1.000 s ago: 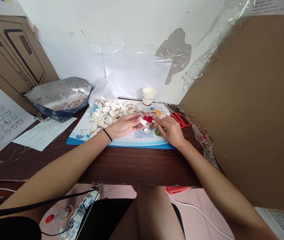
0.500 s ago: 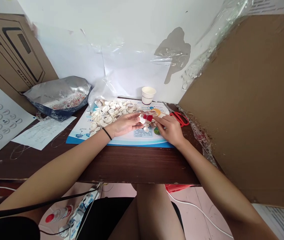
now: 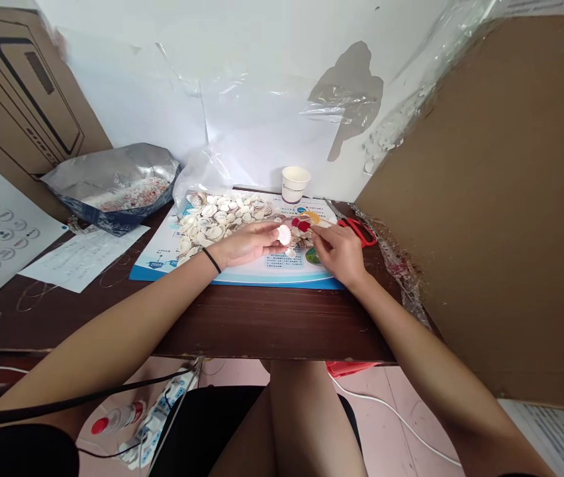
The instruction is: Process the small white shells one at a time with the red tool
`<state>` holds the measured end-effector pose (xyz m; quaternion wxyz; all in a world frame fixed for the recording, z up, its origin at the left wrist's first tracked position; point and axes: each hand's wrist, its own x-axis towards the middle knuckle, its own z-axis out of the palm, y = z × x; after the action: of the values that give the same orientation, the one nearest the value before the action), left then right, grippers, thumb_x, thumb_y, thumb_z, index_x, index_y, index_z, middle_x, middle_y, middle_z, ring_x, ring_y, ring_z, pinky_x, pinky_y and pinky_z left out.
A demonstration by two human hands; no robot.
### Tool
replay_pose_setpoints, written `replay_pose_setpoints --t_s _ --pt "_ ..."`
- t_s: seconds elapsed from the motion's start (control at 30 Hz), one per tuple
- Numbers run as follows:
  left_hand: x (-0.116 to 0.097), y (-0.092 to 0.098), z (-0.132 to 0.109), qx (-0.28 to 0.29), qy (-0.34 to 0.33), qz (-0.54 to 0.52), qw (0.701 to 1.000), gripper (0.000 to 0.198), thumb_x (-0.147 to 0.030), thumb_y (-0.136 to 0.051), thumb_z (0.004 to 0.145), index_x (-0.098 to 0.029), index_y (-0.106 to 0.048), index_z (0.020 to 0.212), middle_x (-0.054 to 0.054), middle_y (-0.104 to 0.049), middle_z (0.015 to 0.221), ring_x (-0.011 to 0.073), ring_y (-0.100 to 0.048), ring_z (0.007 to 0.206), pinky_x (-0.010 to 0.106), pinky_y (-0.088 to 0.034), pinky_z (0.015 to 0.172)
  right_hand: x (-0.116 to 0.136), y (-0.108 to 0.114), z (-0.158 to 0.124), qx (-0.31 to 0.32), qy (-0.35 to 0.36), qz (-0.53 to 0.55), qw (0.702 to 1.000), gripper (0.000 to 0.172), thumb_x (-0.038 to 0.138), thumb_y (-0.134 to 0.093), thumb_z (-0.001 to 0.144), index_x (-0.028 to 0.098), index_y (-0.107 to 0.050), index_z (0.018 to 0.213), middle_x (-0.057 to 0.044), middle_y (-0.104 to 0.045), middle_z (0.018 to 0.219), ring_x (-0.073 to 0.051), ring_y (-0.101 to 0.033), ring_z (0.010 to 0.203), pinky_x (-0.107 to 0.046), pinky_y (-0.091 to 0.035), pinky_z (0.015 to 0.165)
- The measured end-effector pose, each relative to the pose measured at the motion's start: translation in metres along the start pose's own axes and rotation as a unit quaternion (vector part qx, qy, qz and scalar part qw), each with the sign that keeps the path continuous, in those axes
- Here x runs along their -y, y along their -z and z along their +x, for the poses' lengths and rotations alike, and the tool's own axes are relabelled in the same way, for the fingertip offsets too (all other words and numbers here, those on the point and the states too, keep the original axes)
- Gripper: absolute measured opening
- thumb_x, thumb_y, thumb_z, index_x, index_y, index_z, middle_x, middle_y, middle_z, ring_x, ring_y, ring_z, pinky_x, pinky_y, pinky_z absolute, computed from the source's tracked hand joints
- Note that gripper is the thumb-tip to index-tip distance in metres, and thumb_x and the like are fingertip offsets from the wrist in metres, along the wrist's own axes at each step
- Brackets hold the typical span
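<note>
My left hand [image 3: 252, 244] pinches a white ribbed seashell [image 3: 284, 234] between thumb and fingers, its fan-shaped face toward me. Close to its right, my right hand [image 3: 339, 250] has thumb and index finger pressed together, and what they hold, if anything, is too small to make out. Just beyond the fingertips lies something red [image 3: 302, 224], partly covered by clear plastic. Left of the hands spreads a pile of white seashells [image 3: 217, 222] on a printed blue-and-white sheet [image 3: 242, 277]. A few more shells lie beneath and between the hands.
Red-handled scissors [image 3: 359, 230] lie right of my right hand. A paper cup [image 3: 295, 184] stands by the wall. An open foil bag [image 3: 113, 192] of small beads and a paper slip [image 3: 81, 265] sit left. A cardboard panel [image 3: 505, 212] bounds the right side.
The shell in my left hand now shows its ribbed face more plainly. My right fingertips have drawn slightly right, away from the shell and the red thing. The camera view has shifted a little.
</note>
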<state>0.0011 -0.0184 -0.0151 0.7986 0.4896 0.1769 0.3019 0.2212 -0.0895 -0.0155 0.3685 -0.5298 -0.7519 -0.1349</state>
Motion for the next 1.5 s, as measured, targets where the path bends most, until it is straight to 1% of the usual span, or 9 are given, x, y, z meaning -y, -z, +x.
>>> replay_pose_setpoints --t_s 0.1,0.23,0.47,0.67,0.83,0.93,1.13,1.37,1.5 --pt "-0.0003 0.0009 -0.0001 0.005 0.007 0.002 1.0 0.021 -0.015 -0.07 0.083 -0.015 -0.072 0.104 0.009 -0.07 0.108 0.019 -0.063 0.102 0.045 -0.044 0.105 0.0007 0.0004 0.0 0.026 0.031 0.03 0.999 0.031 0.03 -0.047 0.097 0.017 -0.074 0.108 -0.008 -0.072 0.078 -0.02 -0.063 0.073 -0.033 -0.047 0.073" --pt "-0.001 0.0013 -0.0007 0.018 0.013 0.002 1.0 0.015 -0.016 -0.069 0.084 -0.014 -0.072 0.098 0.009 -0.069 0.108 0.0191 -0.063 0.103 0.045 -0.043 0.105 0.0031 0.0007 -0.0002 0.074 0.068 0.058 0.993 0.029 0.029 -0.049 0.097 0.019 -0.073 0.109 -0.008 -0.073 0.082 -0.019 -0.064 0.076 -0.031 -0.048 0.072" --pt "-0.0004 0.0019 0.0005 0.01 0.019 -0.007 1.0 0.022 -0.017 -0.074 0.079 -0.015 -0.073 0.101 0.009 -0.069 0.108 0.0196 -0.061 0.104 0.045 -0.044 0.104 0.0017 0.0023 0.0003 0.022 -0.01 0.014 1.0 0.032 0.03 -0.047 0.096 0.016 -0.074 0.106 -0.011 -0.074 0.084 -0.021 -0.065 0.074 -0.034 -0.05 0.074" --pt "-0.0012 0.0004 0.0002 0.004 0.023 -0.003 1.0 0.012 -0.02 -0.074 0.08 -0.015 -0.072 0.091 0.007 -0.069 0.1 0.017 -0.062 0.098 0.044 -0.044 0.104 0.0043 0.0021 -0.001 0.063 0.049 0.072 0.994 0.032 0.031 -0.048 0.097 0.017 -0.074 0.108 -0.009 -0.073 0.079 -0.019 -0.066 0.073 -0.031 -0.05 0.072" --pt "-0.0012 0.0007 0.0001 0.009 0.02 0.018 1.0 0.015 -0.023 -0.073 0.081 -0.016 -0.072 0.094 0.007 -0.068 0.102 0.0184 -0.062 0.1 0.046 -0.043 0.104 0.0048 0.0006 -0.0021 0.057 0.035 0.058 0.996 0.032 0.033 -0.049 0.096 0.017 -0.075 0.106 -0.008 -0.073 0.077 -0.019 -0.065 0.069 -0.03 -0.048 0.068" --pt "-0.0013 0.0011 0.0 0.012 0.018 0.021 1.0 0.017 -0.023 -0.073 0.081 -0.015 -0.072 0.096 0.008 -0.068 0.105 0.0189 -0.062 0.101 0.045 -0.043 0.104 0.0051 0.0008 -0.0023 0.053 0.035 0.05 0.997 0.032 0.032 -0.049 0.096 0.018 -0.076 0.105 -0.008 -0.074 0.078 -0.018 -0.066 0.07 -0.029 -0.048 0.069" --pt "-0.0012 0.0029 0.0003 0.03 0.023 0.02 0.999 0.022 -0.023 -0.074 0.08 -0.015 -0.073 0.1 0.008 -0.069 0.104 0.0181 -0.062 0.098 0.044 -0.044 0.103 0.0054 -0.0004 -0.0029 0.043 0.003 0.027 0.999 0.033 0.033 -0.048 0.096 0.018 -0.076 0.102 -0.008 -0.075 0.079 -0.019 -0.066 0.069 -0.029 -0.048 0.068" --pt "0.0 0.0043 0.0013 0.028 0.024 0.007 0.999 0.022 -0.02 -0.074 0.08 -0.016 -0.073 0.102 0.008 -0.069 0.106 0.0179 -0.062 0.1 0.043 -0.044 0.103 0.0042 -0.0005 -0.0023 0.05 0.014 0.038 0.998 0.032 0.031 -0.049 0.095 0.016 -0.076 0.104 -0.009 -0.075 0.079 -0.02 -0.066 0.068 -0.03 -0.048 0.068" --pt "-0.0005 0.0039 0.0008 0.029 0.023 0.008 0.999 0.022 -0.021 -0.074 0.08 -0.016 -0.073 0.102 0.008 -0.069 0.104 0.017 -0.062 0.098 0.042 -0.045 0.103 0.0034 0.0002 -0.0017 0.05 0.026 0.042 0.998 0.03 0.029 -0.05 0.094 0.017 -0.076 0.105 -0.008 -0.075 0.077 -0.019 -0.067 0.069 -0.029 -0.049 0.067"
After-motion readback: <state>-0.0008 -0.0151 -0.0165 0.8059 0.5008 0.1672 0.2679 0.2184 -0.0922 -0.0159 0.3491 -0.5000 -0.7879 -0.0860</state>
